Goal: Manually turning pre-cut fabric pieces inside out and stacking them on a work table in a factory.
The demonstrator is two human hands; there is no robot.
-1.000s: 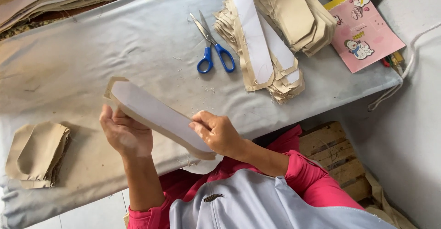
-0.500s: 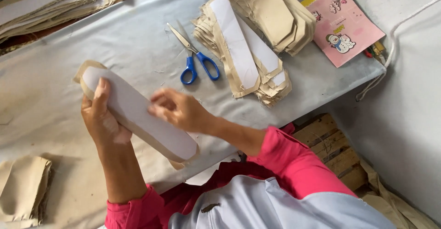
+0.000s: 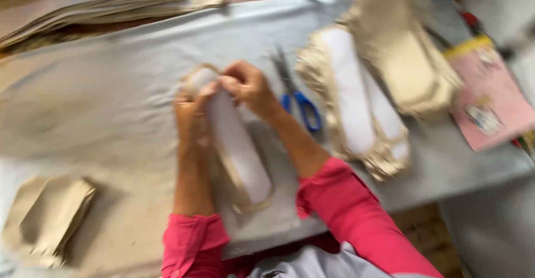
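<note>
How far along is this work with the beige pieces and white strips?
Done, seemingly: a pile of beige pieces with white strips right of the scissors. In hand: both hands pinch one strip piece at its far end. Possibly left: the plain stack at lower left.

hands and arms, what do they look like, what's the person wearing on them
Both hands, left and right, are bare, with no gloves; the blur hides any rings. The forearms are bare too. Bright pink sleeves are pushed up toward the elbows, over a pale grey garment at the chest.
</note>
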